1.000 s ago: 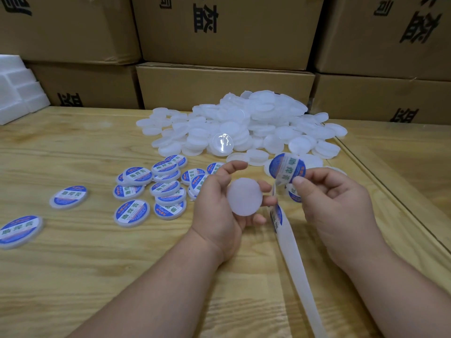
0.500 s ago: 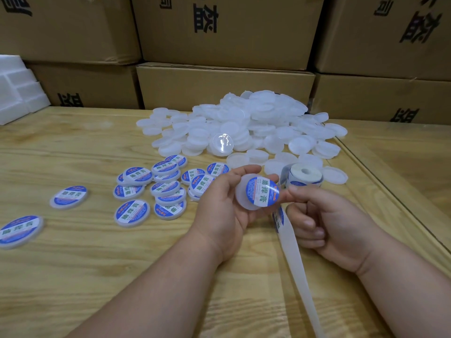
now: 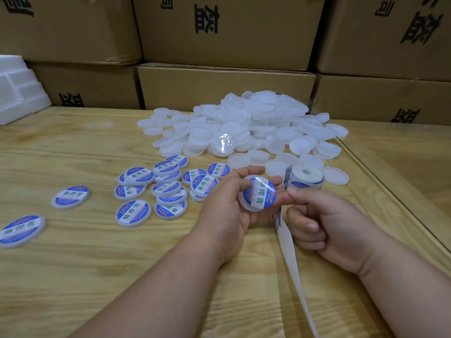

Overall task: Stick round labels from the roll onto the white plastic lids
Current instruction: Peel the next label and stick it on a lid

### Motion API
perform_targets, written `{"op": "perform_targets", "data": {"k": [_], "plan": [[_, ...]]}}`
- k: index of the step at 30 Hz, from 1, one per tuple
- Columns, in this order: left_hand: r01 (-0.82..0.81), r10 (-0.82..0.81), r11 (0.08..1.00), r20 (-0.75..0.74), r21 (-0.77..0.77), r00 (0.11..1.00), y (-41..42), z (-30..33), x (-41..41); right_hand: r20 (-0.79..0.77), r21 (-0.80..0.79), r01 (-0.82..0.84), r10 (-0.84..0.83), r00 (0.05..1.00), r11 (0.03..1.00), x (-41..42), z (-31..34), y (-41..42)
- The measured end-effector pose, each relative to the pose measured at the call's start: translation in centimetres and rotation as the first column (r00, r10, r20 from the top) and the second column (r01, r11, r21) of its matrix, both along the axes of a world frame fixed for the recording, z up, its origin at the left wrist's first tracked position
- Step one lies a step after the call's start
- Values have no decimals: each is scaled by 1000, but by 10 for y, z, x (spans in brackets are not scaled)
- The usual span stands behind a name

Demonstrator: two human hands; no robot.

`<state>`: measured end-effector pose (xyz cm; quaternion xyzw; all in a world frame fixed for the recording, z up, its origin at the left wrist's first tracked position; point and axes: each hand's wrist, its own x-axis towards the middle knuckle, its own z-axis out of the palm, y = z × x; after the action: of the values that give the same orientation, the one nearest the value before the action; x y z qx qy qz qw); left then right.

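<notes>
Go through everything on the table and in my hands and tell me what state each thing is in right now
Lid in hand: labelled, held tilted.
Left hand: grips the lid.
Right hand: fingers curled, thumb on the label's edge.
Label roll: partly unwound, on the table.
Backing strip: trails toward the camera.
Pile of lids: unlabelled.
Finished lids: labelled, loosely stacked, some scattered.

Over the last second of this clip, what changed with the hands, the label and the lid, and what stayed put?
The round label, a second ago peeled and pinched in the right hand, now sits on the lid gripped by the left hand. The right hand let it go, dropped lower and now presses its thumb at the label's edge. The label roll, then hidden, now shows. The backing strip, labelled lids and blank pile stayed.
</notes>
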<state>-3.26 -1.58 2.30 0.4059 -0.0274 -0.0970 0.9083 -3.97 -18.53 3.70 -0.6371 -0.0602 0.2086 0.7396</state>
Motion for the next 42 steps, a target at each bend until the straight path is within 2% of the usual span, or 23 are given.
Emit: {"op": "perform_targets", "data": {"k": [6,27,36,42], "plan": [[-29,27,997,32,78,999,-1,1,0,6,-7,-7,7,1000,1000,0,0,1],[-28,21,995,72,97,997,-2,-6,3,-5,-3,-11,11,1000,1000,0,-1,0],[-148,138,980,82,131,987,-3,-9,5,-19,11,7,-7,1000,1000,1,-2,-1],[-201,195,971,54,130,979,-1,-8,6,-34,95,99,-96,995,991,3,-3,-3]]}}
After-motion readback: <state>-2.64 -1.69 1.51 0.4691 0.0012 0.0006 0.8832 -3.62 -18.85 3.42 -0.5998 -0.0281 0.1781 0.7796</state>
